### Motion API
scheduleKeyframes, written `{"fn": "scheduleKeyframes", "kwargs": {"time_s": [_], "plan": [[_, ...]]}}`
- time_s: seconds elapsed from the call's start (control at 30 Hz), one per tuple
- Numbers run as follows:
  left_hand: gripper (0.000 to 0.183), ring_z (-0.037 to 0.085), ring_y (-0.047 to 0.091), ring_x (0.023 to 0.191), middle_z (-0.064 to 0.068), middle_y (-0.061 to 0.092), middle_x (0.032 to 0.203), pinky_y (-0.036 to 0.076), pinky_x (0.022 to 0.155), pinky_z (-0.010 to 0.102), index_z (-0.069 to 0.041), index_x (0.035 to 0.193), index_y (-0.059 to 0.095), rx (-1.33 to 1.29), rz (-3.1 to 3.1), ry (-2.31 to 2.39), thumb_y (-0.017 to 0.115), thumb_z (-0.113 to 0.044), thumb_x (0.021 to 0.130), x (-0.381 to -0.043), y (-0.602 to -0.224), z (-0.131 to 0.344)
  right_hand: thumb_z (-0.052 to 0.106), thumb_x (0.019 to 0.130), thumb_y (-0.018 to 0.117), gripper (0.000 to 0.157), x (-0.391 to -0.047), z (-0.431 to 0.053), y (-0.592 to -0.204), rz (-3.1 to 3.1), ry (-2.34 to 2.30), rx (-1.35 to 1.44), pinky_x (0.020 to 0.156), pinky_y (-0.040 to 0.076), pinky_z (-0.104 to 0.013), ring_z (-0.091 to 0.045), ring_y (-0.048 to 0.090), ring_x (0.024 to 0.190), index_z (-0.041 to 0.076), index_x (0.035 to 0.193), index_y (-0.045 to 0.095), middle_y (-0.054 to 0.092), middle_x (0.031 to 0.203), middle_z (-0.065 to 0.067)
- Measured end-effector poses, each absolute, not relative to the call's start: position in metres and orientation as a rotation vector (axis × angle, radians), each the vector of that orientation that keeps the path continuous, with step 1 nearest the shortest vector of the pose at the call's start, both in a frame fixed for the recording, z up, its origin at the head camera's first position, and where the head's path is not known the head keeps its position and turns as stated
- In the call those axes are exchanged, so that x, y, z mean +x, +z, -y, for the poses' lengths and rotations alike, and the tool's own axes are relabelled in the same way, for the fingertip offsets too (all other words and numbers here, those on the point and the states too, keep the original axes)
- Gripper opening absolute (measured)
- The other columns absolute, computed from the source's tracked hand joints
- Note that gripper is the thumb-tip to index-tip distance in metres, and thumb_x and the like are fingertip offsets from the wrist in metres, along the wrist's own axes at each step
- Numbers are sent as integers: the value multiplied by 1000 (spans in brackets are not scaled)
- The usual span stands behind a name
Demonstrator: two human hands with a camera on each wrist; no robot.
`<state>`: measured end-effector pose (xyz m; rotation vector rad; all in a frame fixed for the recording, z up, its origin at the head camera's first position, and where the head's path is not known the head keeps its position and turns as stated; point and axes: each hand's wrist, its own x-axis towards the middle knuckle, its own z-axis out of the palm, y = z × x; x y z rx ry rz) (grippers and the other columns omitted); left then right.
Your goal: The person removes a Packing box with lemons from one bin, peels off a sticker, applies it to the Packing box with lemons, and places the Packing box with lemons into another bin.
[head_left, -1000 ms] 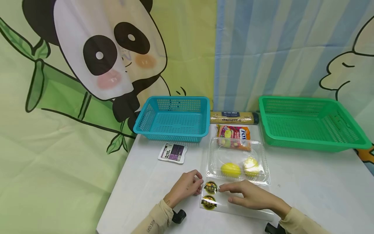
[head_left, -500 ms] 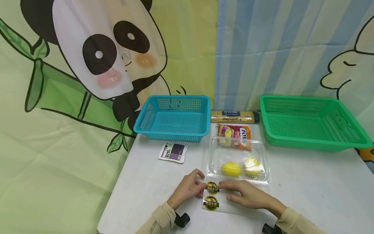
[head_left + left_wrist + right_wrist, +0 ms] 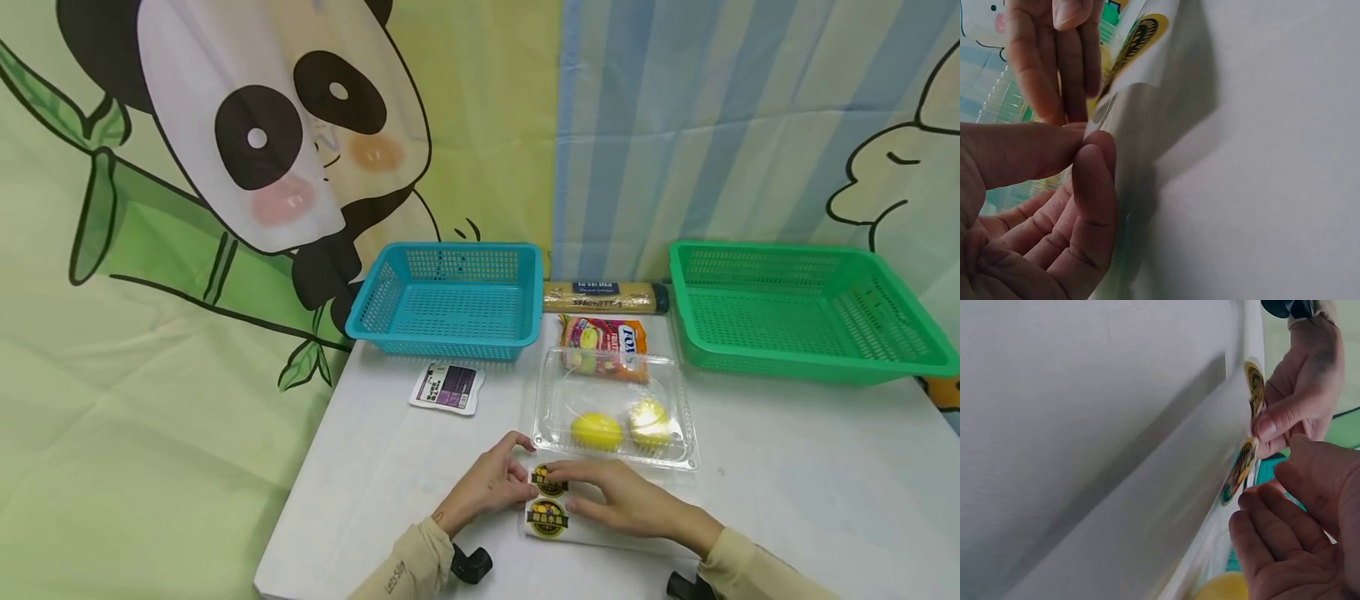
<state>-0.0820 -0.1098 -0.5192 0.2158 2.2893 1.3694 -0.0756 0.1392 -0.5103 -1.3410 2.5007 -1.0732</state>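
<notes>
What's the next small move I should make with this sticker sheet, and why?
I'd probably use the right hand to lift an edge of the upper sticker. The left hand pinches the edge of the sticker sheet, which should steady it, while the right hand is close to that sticker and grips nothing.

Head view faces forward and down over the table [image 3: 795, 475] from well back. The wrist views look closely along the left hand [image 3: 1047, 231] and right hand [image 3: 1310, 531] respectively; both share these hands and the sticker sheet [image 3: 1154, 503].
</notes>
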Motion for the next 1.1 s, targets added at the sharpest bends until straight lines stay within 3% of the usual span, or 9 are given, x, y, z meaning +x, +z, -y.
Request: {"fn": "scheduleKeyframes", "kwargs": {"time_s": [0.3, 0.8, 1.1], "plan": [[50, 14, 63, 59, 3, 69, 74, 53, 57, 27, -12, 126, 53, 127, -2105, 1611, 77, -3, 83, -78, -519, 108, 10, 93, 72, 34, -75, -116, -506, -2665, -1001, -1363, 96, 56, -42, -21, 69, 116, 7, 126, 69, 72, 124, -5], [49, 14, 68, 72, 3, 71, 82, 57, 67, 29, -9, 126, 52, -22, -1909, 1799, 77, -4, 84, -73, -516, 104, 14, 91, 76, 21, -73, -100, -510, -2814, -1001, -1296, 93, 58, -38, -19, 72, 108, 9, 111, 76, 76, 110, -1], [48, 13, 67, 75, 3, 71, 83, 54, 70, 27, -7, 125, 54, -13, -1915, 1832, 78, -3, 84, -71, -513, 104, 16, 91, 76, 14, -73, -98, -512, -2889, -957, -1338, 88, 59, -34, -13, 72, 100, 11, 105, 76, 76, 102, 2]]}}
